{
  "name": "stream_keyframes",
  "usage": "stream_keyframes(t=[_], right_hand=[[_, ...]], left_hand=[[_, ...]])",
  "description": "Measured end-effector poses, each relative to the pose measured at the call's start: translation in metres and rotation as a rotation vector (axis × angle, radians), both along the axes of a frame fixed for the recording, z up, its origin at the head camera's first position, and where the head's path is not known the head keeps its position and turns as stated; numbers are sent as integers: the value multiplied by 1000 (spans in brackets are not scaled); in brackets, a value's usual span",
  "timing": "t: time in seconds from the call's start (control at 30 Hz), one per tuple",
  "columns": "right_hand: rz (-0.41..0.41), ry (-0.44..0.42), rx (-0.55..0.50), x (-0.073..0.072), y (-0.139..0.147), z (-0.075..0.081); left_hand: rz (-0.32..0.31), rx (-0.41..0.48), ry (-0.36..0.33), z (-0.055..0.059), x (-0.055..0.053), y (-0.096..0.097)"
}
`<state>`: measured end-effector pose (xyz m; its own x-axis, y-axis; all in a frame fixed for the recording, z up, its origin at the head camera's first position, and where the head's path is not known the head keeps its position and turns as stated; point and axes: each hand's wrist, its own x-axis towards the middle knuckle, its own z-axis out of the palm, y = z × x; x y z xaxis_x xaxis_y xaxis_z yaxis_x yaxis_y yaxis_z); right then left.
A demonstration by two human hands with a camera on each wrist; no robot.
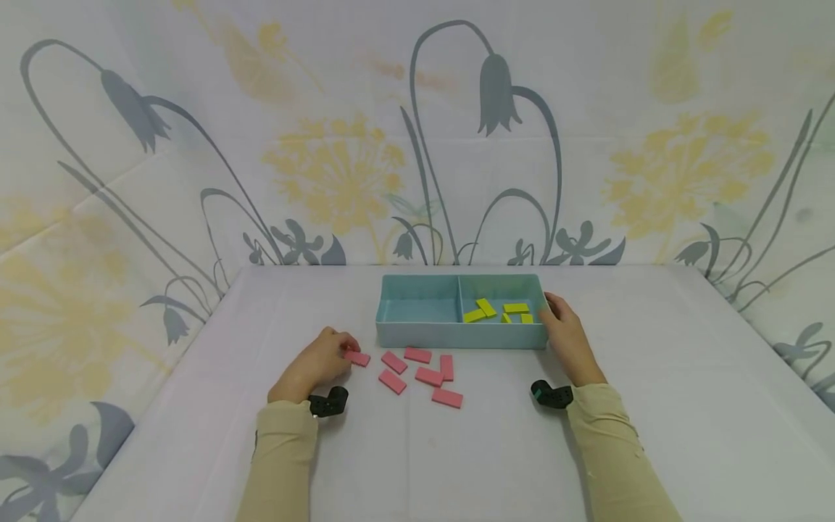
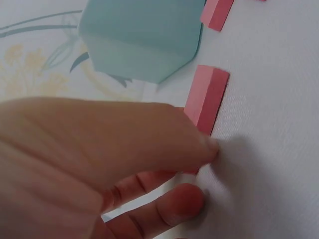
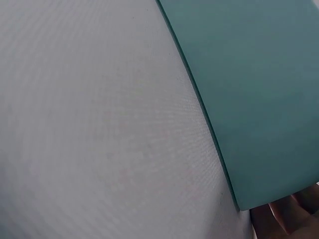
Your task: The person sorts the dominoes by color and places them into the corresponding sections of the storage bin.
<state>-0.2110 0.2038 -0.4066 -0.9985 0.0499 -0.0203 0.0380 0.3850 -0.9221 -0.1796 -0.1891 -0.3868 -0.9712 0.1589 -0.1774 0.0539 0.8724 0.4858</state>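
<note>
My left hand (image 1: 321, 360) is at the left end of the scattered pink blocks. Its thumb and fingers pinch one pink block (image 2: 207, 97) by its near end, while the far end shows past the thumb in the left wrist view. A pale teal two-compartment box (image 1: 424, 335) stands behind the blocks. Several yellow blocks (image 1: 515, 308) lie in its right compartment. My right hand (image 1: 569, 335) grips the right end of this box, with the thumb at the rim. In the right wrist view, some fingers (image 3: 286, 216) show at the box's end and the rest are hidden.
Several other pink blocks (image 1: 446, 398) lie loose on the white tabletop (image 1: 496, 464) in front of the box, two of them touching. The left compartment (image 1: 420, 301) holds nothing. A flower-printed cloth (image 1: 352, 94) hangs behind the table.
</note>
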Motion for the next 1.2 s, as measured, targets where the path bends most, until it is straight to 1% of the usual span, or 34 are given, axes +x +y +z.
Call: stream_keyframes(t=[0.13, 0.2, 0.27, 0.37, 0.4, 0.47, 0.57, 0.8, 0.97, 1.2], right_hand=[[-1, 0, 7, 0, 1, 0], [-3, 0, 11, 0, 2, 0], [-4, 1, 14, 1, 2, 0], [3, -1, 6, 1, 2, -1], [4, -2, 4, 1, 2, -1], [4, -4, -2, 0, 2, -1], [-3, -10, -3, 0, 2, -1], [-10, -15, 6, 0, 3, -1], [-6, -9, 14, -1, 3, 0], [-4, -11, 8, -1, 2, -1]], left_hand=[[-9, 16, -1, -2, -1, -4], [0, 41, 4, -3, -1, -7], [14, 68, 5, -4, -1, -8], [64, 126, -21, -5, -1, -10], [68, 148, -28, -4, -1, -10], [70, 186, -43, -4, -1, -10], [54, 223, -35, -4, -1, -9], [75, 274, -44, -4, 0, -6], [87, 304, -48, -6, -1, -7], [113, 343, -20, -7, -3, -5]])
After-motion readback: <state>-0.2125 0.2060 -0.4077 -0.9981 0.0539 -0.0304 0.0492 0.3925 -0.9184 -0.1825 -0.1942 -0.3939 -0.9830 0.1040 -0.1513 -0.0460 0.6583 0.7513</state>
